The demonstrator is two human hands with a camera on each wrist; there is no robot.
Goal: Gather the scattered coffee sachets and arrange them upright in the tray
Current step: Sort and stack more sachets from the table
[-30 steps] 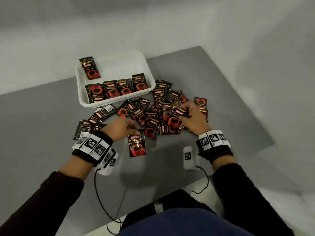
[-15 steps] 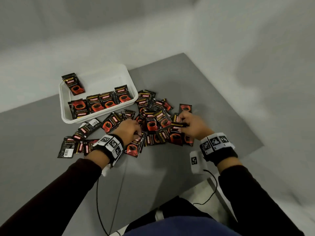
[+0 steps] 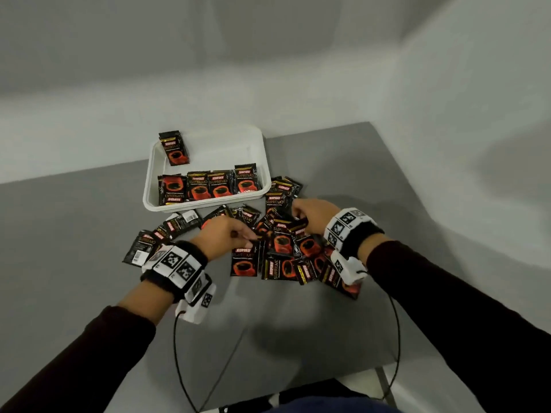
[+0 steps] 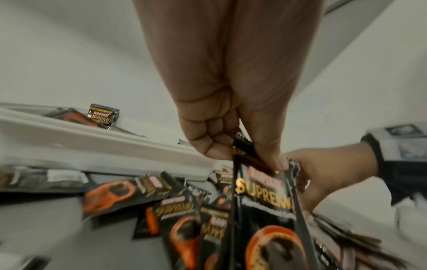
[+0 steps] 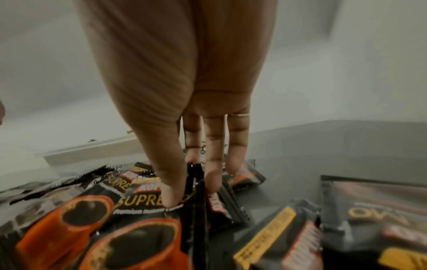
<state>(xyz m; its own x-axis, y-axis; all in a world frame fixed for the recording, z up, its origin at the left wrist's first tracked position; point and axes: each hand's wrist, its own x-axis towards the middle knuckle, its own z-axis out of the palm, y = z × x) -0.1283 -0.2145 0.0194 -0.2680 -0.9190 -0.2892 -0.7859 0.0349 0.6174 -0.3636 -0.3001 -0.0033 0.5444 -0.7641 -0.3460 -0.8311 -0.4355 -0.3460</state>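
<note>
Black sachets (image 3: 280, 248) — blurred, overlapping

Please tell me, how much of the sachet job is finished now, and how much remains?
Done: about five coffee sachets stand in the white tray, four in a front row and one at the back corner. In hand: the left hand pinches one sachet by its top edge, and the right hand pinches another sachet. Left: most of the work, a large pile still lies scattered on the grey table.

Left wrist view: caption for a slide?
Left hand pinches a sachet above the pile, tray behind.
</note>
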